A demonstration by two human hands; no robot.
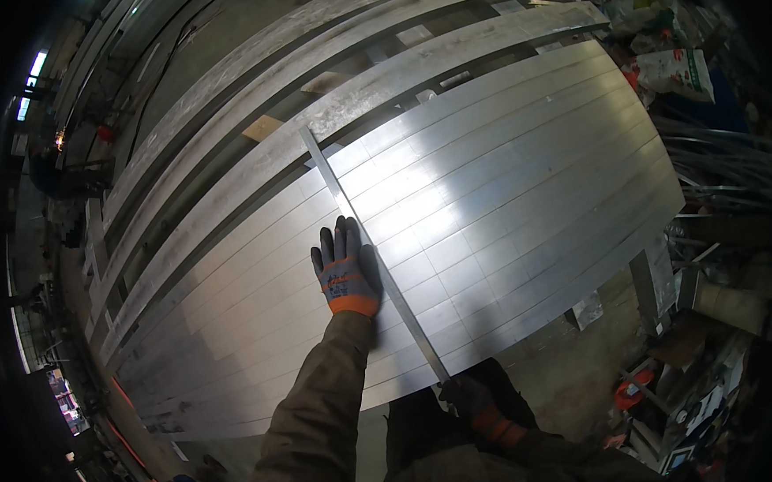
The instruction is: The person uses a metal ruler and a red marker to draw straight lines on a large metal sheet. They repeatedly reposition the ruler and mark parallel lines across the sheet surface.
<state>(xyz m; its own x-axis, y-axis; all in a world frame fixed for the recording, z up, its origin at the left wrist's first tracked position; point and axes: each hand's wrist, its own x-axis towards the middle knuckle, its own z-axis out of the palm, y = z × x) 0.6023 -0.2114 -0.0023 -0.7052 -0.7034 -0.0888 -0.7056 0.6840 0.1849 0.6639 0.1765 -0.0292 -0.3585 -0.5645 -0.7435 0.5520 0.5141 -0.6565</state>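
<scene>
A row of long silvery metal planks (pixel 248 321) lies side by side, with thin lines running across several of them. A straight, narrow metal bar (pixel 412 326) rests across the planks, slanting from the far left down to their near edge. My left hand (pixel 346 269), in a grey glove with an orange cuff, lies flat beside the bar with its fingers stretched out and its thumb side against it. At the bar's near end, my right hand (pixel 477 406), in a dark glove with orange bands, is closed around the end. Shadow hides most of its fingers.
Beyond the planks run several thick metal beams (pixel 341 106) with gaps between them. A white bag (pixel 676 73) lies among clutter at the far right. At the near right, an orange-red object (pixel 633 389) sits among boxes and scraps. A bright spark (pixel 59 139) glows at the far left.
</scene>
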